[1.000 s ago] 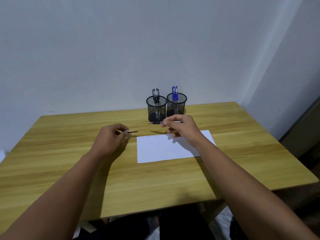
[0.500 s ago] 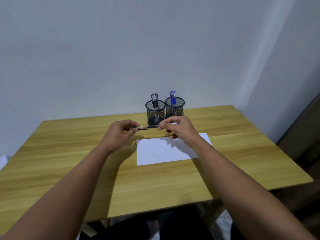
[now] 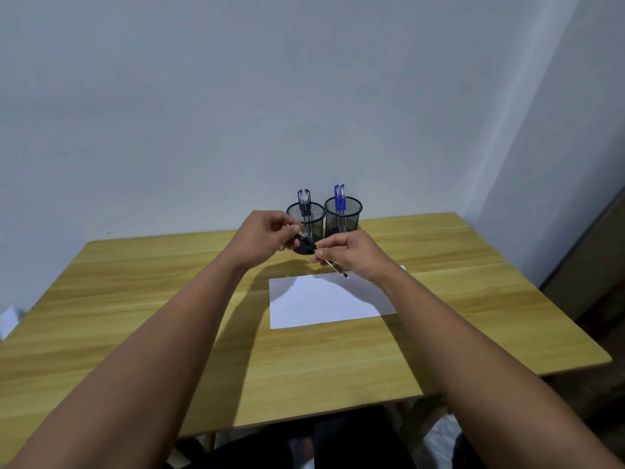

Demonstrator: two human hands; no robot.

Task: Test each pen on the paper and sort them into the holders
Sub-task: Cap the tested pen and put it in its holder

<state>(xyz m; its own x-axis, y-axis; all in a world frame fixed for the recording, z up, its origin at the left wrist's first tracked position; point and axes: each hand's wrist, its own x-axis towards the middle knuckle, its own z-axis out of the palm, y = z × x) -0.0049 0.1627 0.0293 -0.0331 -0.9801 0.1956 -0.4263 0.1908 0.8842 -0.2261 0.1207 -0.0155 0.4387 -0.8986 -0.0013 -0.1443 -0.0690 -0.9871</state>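
Note:
Both my hands hold one black pen (image 3: 334,266) in the air in front of the holders. My left hand (image 3: 260,240) pinches its upper, capped end. My right hand (image 3: 351,255) grips the barrel, and the lower tip slants down toward the far edge of the white paper (image 3: 324,302). Behind the hands stand two black mesh holders. The left holder (image 3: 314,214) has black pens (image 3: 303,200) in it, and the right holder (image 3: 350,214) has blue pens (image 3: 339,198). My fingers hide the middle of the held pen.
The wooden table (image 3: 135,299) ends at a wall just behind the holders and has edges close on the right and front. A white scrap (image 3: 8,319) lies beyond the table's left edge.
My left hand brought the cap over to the pen in my right hand and the two met. Both hands then rose toward the holders and the pen tilted tip-down.

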